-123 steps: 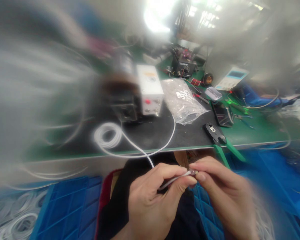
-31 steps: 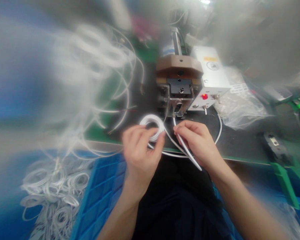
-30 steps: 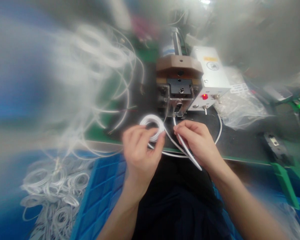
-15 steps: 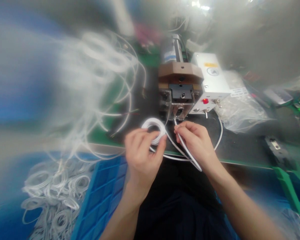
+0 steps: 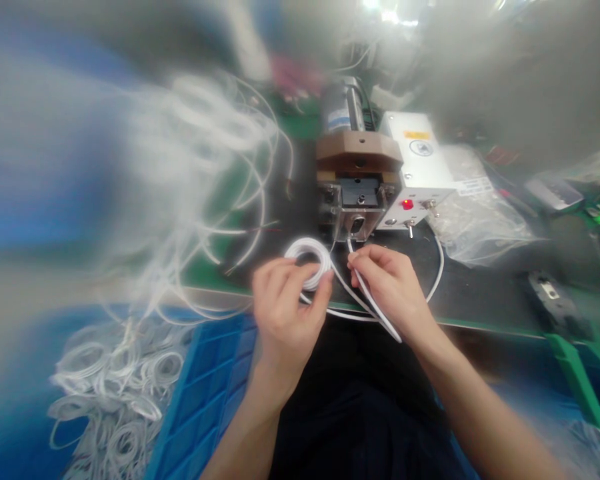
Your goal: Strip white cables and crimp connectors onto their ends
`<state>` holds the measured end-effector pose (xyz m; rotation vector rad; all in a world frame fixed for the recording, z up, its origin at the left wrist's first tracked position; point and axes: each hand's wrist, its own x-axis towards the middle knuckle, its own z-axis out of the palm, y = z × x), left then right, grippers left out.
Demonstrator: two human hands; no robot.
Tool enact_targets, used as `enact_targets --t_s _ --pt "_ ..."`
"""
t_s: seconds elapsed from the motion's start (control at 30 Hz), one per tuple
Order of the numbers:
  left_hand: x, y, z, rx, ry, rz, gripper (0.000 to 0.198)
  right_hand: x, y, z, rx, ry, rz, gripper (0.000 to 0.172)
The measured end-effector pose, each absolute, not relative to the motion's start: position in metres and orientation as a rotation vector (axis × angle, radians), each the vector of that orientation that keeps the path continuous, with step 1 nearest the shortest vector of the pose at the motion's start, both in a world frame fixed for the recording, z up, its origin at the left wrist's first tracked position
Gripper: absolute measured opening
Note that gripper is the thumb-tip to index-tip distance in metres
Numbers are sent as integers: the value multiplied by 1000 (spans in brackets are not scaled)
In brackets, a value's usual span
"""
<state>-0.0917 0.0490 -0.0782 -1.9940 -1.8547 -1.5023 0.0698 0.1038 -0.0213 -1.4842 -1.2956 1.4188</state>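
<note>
My left hand (image 5: pixel 291 303) grips a coil of white cable (image 5: pixel 307 243) between thumb and fingers, above the front edge of the bench. Thumb and fingertips of my right hand (image 5: pixel 387 277) pinch the white cable (image 5: pixel 380 313) close to its end. That end points up at the clear guard (image 5: pixel 349 223) on the front of a small machine (image 5: pixel 360 150); whether the tip is inside cannot be made out. Between my hands the cable hangs in a loop over the bench edge. Beside the machine stands a white control box (image 5: pixel 415 167) with a lit red button (image 5: pixel 407 205).
Many white cables (image 5: pixel 200 147) lie blurred on the left of the bench. Below them, a blue crate (image 5: pixel 200 393) stands beside several coiled cables (image 5: pixel 123 400). Right of the control box lies a clear plastic bag (image 5: pixel 480 220); a black device (image 5: pixel 553 300) sits farther right.
Both hands keep their grip and place at the machine. The view has shifted slightly, so the bench and machine appear a little lower.
</note>
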Motion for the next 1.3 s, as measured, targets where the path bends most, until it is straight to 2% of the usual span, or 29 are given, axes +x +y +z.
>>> enact_targets --t_s 0.17,0.3,0.37,0.53,0.63,0.8,1.3 --pt "-92 47 -76 -1993 -1872 -1538 15 77 91 -15 -1460 -1328 1471 23" --pt "-83 30 -58 -1879 -1969 -1739 18 89 60 4 -1427 -1430 1508 34" --pt "-75 18 -46 -1872 -2095 -1940 21 96 42 11 -1406 -1496 1498 34" --pt "-57 3 -27 -2148 -2249 -2740 27 105 8 15 -1352 -1626 1385 29" --pt "-53 3 -27 -2198 -2165 -2919 25 108 0 13 -1346 -1648 1333 29" --pt "-50 1 -28 -2187 -2107 -3045 22 109 -4 16 -1354 -1622 1322 32" --pt "-46 -2 -29 -2142 -2093 -3098 21 112 -9 9 -1355 -1584 1237 34"
